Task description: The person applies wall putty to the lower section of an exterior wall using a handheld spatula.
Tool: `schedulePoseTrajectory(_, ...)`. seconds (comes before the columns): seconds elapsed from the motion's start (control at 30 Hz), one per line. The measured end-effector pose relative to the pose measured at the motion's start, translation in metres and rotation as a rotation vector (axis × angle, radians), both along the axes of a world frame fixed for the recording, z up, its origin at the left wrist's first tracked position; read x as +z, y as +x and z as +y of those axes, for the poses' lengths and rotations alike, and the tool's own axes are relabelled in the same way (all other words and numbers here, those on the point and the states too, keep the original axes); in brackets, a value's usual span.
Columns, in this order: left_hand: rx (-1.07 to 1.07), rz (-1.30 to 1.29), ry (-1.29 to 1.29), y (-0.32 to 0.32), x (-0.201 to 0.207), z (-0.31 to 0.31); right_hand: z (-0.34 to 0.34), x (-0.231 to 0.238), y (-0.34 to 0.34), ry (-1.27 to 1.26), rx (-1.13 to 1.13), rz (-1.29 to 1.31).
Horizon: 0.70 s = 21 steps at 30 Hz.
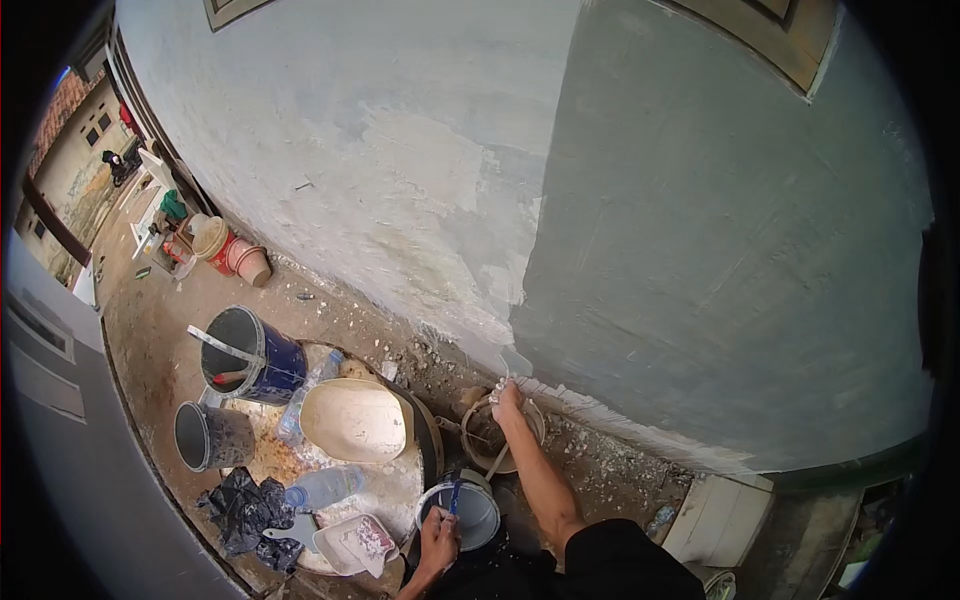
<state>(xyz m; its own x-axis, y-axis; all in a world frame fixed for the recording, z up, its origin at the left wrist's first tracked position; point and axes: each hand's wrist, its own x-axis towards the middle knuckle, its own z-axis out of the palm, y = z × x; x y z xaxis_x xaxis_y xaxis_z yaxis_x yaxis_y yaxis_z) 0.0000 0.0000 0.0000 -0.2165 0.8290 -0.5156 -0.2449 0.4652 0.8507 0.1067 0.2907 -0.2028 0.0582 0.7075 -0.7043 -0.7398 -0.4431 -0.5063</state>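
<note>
Low in the middle, my left hand [438, 541] is closed around a narrow blue tool [455, 496], its kind unclear. That hand lies at the near left rim of a small bucket [484, 514] of pale grey liquid; whether it also grips the rim is hidden. My right arm stretches forward to the foot of the wall. There my right hand [508, 402] is closed, its fingertips bunched and whitish, over the far rim of a dirty bucket [538, 425]. What its fingers hold, if anything, is too small to make out. A pale stick [497, 461] leans across that bucket's near side.
A round, stained tabletop [262, 428] at left bears a beige basin [354, 421], a blue bucket [280, 365], a grey bucket [214, 437], plastic bottles [325, 487], a scraper [293, 533] and a black bag [243, 512]. Rubble lines the part-grey wall [720, 260].
</note>
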Motion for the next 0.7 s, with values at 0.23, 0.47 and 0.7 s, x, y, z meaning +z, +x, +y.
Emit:
schedulePoseTrajectory(0.23,0.002,0.127,0.077,-0.001,-0.011,-0.006,0.028,0.03,-0.001,-0.143,-0.012,-0.293)
schedulePoseTrajectory(0.47,-0.017,0.074,-0.002,0.002,0.019,0.008,0.019,0.113,-0.03,0.074,-0.136,-0.265)
schedulePoseTrajectory(0.7,0.009,0.083,0.069,-0.001,-0.003,0.0,-0.01,0.15,-0.025,0.285,0.021,-0.15)
